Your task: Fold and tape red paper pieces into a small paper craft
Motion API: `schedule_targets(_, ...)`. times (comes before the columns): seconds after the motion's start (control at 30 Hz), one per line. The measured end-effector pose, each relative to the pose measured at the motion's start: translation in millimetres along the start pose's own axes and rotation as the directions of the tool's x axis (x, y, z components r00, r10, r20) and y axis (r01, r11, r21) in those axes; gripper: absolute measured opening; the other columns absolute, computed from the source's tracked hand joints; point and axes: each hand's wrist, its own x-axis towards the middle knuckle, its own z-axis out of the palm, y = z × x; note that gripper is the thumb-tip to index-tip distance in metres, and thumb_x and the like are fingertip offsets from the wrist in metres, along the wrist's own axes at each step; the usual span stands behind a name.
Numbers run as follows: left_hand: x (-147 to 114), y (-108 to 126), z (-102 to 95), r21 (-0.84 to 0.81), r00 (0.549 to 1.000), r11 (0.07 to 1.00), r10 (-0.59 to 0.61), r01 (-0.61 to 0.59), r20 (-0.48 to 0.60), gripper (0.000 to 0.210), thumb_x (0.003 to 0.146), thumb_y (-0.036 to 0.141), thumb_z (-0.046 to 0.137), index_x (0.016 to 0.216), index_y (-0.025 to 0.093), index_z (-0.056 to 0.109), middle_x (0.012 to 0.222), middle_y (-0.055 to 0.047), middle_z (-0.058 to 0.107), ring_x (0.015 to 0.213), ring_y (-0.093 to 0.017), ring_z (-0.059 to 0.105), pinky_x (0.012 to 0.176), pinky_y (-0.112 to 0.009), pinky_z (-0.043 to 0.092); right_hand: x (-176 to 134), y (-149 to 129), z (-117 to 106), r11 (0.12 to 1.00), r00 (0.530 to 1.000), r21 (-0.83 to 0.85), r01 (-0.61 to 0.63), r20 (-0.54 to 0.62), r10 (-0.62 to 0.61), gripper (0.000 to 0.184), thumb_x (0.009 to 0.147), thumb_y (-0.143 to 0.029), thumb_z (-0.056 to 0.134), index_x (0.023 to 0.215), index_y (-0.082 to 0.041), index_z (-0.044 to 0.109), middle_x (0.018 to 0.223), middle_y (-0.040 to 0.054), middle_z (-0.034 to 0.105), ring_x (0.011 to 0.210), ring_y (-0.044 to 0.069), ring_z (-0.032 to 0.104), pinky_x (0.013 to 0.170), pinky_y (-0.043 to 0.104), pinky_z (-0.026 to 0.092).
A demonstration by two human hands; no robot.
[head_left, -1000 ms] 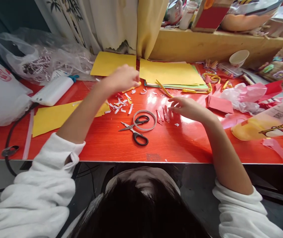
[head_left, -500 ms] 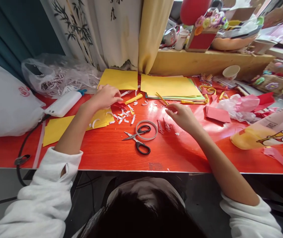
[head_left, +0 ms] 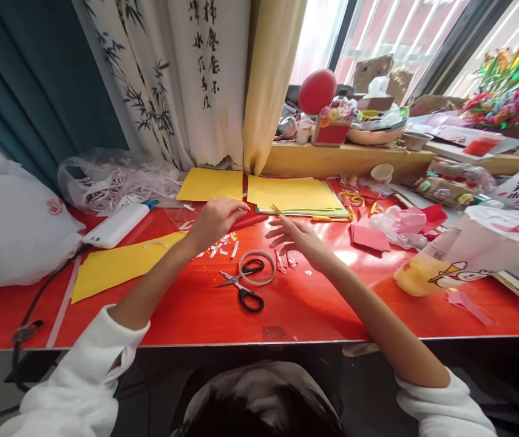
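My left hand [head_left: 220,220] is over the red table, its fingers drawn together and pointing right. A dark red patch shows by its fingertips; whether the hand grips it is unclear. My right hand [head_left: 300,240] faces it, with a thin yellow paper strip [head_left: 277,209] standing out from the thumb and index finger and the other fingers spread. Below the hands lie black-handled scissors [head_left: 240,279], blades slightly apart, and a clear roll of tape [head_left: 257,267] overlapping a handle. White paper scraps [head_left: 216,249] lie under my left hand. Yellow sheets [head_left: 286,191] are behind the hands.
Yellow paper [head_left: 118,267] lies beneath my left forearm. A white power bank-like block [head_left: 116,226] and a white bag [head_left: 17,224] are at left. Red paper [head_left: 369,238], crumpled wrapping [head_left: 400,224] and a drink cup [head_left: 459,255] stand or lie at right.
The view has tilted up, showing more window. My left hand has moved right, nearer my right hand. The yellow roll beside it no longer shows. My right hand's fingers have spread.
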Motion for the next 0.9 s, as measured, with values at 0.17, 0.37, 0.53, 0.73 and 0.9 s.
schedule_targets(0.17, -11, 29, 6.8, -0.020, 0.998, 1.000, 0.021, -0.023, -0.054, 0.019, 0.090, 0.031, 0.048, 0.099, 0.018, 0.060, 0.089, -0.003, 0.067, 0.084, -0.015, 0.059, 0.081, -0.029, 0.044, 8, -28, 9, 0.970, 0.938, 0.111, -0.218, 0.299, 0.176, 0.032, 0.080, -0.044, 0.060, 0.093, -0.015, 0.058, 0.084, 0.0106, 0.070, 0.061, 0.012, 0.067, 0.051, 0.019, 0.055)
schedule_targets(0.37, -17, 29, 3.1, -0.141, 0.978, 0.982, -0.150, 0.129, -0.147, 0.014, 0.090, 0.027, 0.048, 0.100, 0.019, 0.053, 0.082, 0.001, 0.064, 0.077, -0.011, 0.060, 0.074, -0.022, 0.046, 16, -26, 13, 0.960, 0.936, 0.222, -0.168, 0.342, 0.085, 0.015, 0.075, -0.017, 0.064, 0.089, -0.016, 0.059, 0.080, 0.0054, 0.069, 0.063, 0.013, 0.069, 0.057, 0.020, 0.057)
schedule_targets(0.53, -20, 23, 6.6, 0.074, 0.985, 0.988, 0.145, -0.139, -0.095, 0.019, 0.092, 0.017, 0.039, 0.095, 0.017, 0.057, 0.102, -0.006, 0.060, 0.097, -0.015, 0.057, 0.085, -0.028, 0.047, 16, -8, 21, 0.900, 0.968, 0.396, -0.183, 0.233, 0.094, 0.011, 0.076, -0.008, 0.059, 0.081, -0.016, 0.054, 0.074, 0.0015, 0.067, 0.067, 0.014, 0.070, 0.059, 0.022, 0.058)
schedule_targets(0.73, -23, 21, 12.8, 0.473, 0.918, 0.817, 0.395, -0.331, -0.041, 0.024, 0.087, 0.026, 0.051, 0.106, 0.016, 0.060, 0.125, -0.013, 0.053, 0.117, -0.027, 0.046, 0.099, -0.044, 0.039, 16, -5, 28, 0.870, 0.997, 0.486, -0.082, 0.053, 0.065, 0.006, 0.084, -0.017, 0.052, 0.083, -0.016, 0.058, 0.076, 0.0025, 0.068, 0.067, 0.013, 0.068, 0.067, 0.027, 0.056)
schedule_targets(0.9, -29, 29, 19.6, 0.543, 0.873, 0.752, 0.482, -0.373, -0.068, 0.022, 0.086, 0.026, 0.054, 0.105, 0.016, 0.061, 0.121, -0.010, 0.057, 0.114, -0.025, 0.048, 0.098, -0.041, 0.039, 13, -1, 33, 0.890, 0.997, 0.452, 0.058, -0.079, -0.025, 0.011, 0.081, -0.026, 0.058, 0.084, -0.016, 0.061, 0.080, 0.0022, 0.066, 0.070, 0.012, 0.064, 0.070, 0.027, 0.055)
